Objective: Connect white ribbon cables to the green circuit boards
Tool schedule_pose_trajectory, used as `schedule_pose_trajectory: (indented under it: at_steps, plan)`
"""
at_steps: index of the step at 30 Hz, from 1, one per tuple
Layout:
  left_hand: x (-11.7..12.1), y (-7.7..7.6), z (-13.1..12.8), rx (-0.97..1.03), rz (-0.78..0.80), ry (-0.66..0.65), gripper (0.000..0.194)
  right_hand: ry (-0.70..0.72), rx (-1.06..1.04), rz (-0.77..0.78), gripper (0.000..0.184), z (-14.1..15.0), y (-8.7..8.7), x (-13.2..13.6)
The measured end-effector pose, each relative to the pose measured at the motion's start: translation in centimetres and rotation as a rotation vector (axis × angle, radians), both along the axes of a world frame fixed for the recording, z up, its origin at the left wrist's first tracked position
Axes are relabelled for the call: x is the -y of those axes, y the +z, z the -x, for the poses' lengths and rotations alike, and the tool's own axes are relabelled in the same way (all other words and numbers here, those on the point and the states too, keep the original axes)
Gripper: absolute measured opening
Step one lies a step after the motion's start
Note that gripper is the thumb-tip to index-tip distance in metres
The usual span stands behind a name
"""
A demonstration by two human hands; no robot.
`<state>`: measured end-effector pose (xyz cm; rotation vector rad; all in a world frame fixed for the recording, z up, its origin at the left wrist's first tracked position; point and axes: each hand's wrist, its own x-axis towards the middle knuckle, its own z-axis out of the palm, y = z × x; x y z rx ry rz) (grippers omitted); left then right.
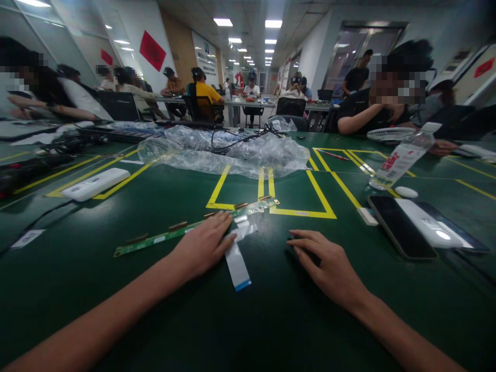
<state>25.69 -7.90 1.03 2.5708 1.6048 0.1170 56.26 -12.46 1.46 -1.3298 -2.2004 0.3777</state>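
A long narrow green circuit board (pixel 166 235) lies across the dark green table (pixel 271 320), running from lower left up to the right. A white flat ribbon cable (pixel 237 264) with a blue tip hangs from it toward me. My left hand (pixel 203 243) lies flat on the board beside the cable's joint, fingers stretched out. My right hand (pixel 325 263) rests palm down on the table to the right of the cable, fingers slightly curved, holding nothing that I can see.
A black phone (pixel 401 227) and a white device (pixel 430 230) lie at right, with a tilted plastic bottle (pixel 403 157) behind them. Crumpled clear plastic with black cables (pixel 228 150) sits beyond yellow tape lines. A white box (pixel 95 184) lies left. Other people sit around.
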Motion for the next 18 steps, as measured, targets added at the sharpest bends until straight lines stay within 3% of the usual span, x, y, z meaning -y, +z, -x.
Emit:
schedule_pose_trajectory:
  at_steps: [5,10,15,18]
  plan:
    - [-5.6,0.5,8.5,-0.094,0.036,0.318,0.07,0.004,0.014,0.021,0.026,0.0,0.0,0.1]
    - [-7.8,0.6,16.4,-0.107,0.014,0.562,0.066,0.013,0.065,0.05,0.027,-0.1,-0.1,0.1]
    - [-8.1,-0.1,18.7,-0.099,-0.054,0.724,0.058,0.019,0.089,0.067,0.028,-0.1,0.0,0.2]
    - [-8.0,-0.4,18.8,-0.094,-0.075,0.778,0.072,0.02,0.095,0.076,0.028,-0.1,0.0,0.3]
